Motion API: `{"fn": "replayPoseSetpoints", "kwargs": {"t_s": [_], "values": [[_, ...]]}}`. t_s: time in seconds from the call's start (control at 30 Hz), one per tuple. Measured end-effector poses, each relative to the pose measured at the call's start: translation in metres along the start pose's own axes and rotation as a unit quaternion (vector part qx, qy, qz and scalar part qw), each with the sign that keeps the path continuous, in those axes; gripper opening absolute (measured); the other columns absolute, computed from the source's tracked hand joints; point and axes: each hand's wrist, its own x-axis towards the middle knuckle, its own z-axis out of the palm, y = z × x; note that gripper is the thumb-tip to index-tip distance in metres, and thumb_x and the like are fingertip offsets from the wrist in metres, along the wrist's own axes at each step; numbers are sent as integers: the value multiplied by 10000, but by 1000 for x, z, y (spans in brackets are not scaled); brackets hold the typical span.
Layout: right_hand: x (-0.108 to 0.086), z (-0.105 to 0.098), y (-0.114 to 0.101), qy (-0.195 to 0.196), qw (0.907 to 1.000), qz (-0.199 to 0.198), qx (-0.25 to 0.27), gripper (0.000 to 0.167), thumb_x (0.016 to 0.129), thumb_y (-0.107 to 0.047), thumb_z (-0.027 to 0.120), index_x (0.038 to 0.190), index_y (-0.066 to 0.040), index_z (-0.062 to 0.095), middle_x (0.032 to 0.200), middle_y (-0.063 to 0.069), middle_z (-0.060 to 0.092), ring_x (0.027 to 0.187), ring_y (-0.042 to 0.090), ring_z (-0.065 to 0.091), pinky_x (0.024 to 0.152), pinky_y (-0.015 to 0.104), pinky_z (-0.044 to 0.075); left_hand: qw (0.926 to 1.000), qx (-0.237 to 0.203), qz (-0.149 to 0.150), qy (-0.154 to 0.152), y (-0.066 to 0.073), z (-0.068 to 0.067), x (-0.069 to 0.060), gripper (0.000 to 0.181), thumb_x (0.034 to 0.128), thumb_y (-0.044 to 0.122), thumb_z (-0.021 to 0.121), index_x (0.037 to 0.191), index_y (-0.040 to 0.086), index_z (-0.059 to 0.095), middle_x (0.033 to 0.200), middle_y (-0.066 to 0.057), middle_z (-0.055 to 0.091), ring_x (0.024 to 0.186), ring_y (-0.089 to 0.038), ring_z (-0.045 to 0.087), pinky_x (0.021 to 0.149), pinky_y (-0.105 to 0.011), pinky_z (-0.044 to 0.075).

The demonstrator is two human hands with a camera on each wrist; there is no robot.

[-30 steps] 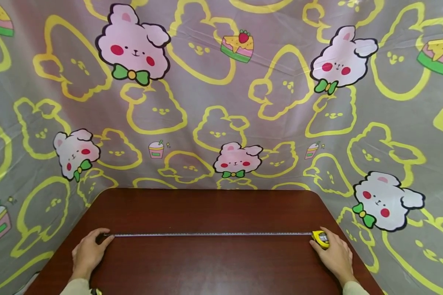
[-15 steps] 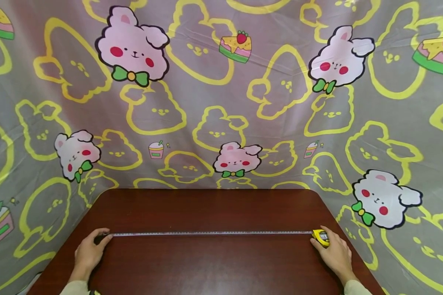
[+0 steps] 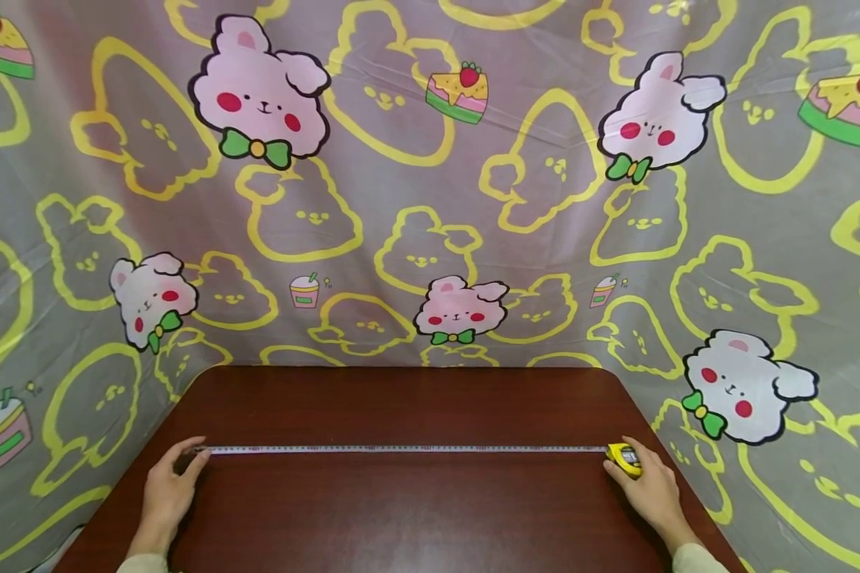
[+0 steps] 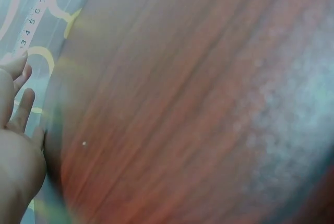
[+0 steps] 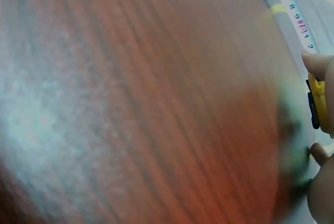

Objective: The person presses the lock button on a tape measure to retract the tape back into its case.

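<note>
A white measuring tape (image 3: 401,449) stretches straight across above the brown table in the head view. At its left end the left hand (image 3: 166,493) pinches the tip between thumb and fingers. The yellow tape case (image 3: 625,459) is gripped by the right hand (image 3: 652,492) at the other end. In the left wrist view, the tape (image 4: 32,18) with printed numbers runs up from the left fingertips (image 4: 21,62). The right wrist view shows the tape (image 5: 292,10) leading to the yellow case (image 5: 319,104), partly covered by the right hand (image 5: 321,182).
The brown table (image 3: 416,525) has rounded far corners. A grey cloth (image 3: 416,183) printed with rabbits, cakes and cups hangs behind it and along both sides.
The left hand has shifted slightly left and away from the body, raising the left end of the tape in the head view. The right hand has hardly moved.
</note>
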Motion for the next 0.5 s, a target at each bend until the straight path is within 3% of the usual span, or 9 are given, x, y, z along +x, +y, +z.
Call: {"fn": "replayPoseSetpoints", "kwargs": {"t_s": [0.1, 0.17, 0.3, 0.5], "values": [[2, -3, -2, 121, 9997, -192, 94, 734, 955, -426, 752, 1478, 5, 470, 1367, 368, 491, 1151, 577, 505, 884, 672, 407, 9997, -213, -4, 101, 3, -2, 1, 301, 1008, 149, 708, 1277, 17, 672, 995, 105, 634, 898, 73, 479, 757, -138, 370], [3, -5, -4, 132, 9994, -272, 145, 733, 952, -414, 760, 1471, 17, 474, 1362, 370, 492, 1149, 562, 516, 888, 661, 419, 9992, -358, -45, 186, 6, -3, 1, 303, 1005, 132, 709, 1279, 9, 670, 999, 115, 638, 884, 74, 486, 742, -129, 382], [5, -10, -7, 47, 9993, -312, 185, 746, 954, -418, 758, 1472, 29, 464, 1354, 373, 490, 1137, 536, 535, 878, 640, 441, 9983, -465, -220, 287, 11, -3, 2, 314, 1008, 134, 705, 1297, 18, 665, 1012, 135, 616, 958, -24, 520, 773, -126, 367], [9, -17, -10, -98, 9989, -422, 194, 757, 970, -420, 738, 1482, 49, 436, 1358, 377, 475, 1133, 515, 525, 878, 633, 445, 9983, -400, -310, 274, 16, -7, 4, 335, 1025, 167, 683, 1325, 20, 654, 1068, 50, 627, 1070, -170, 524, 813, -153, 356]]}}
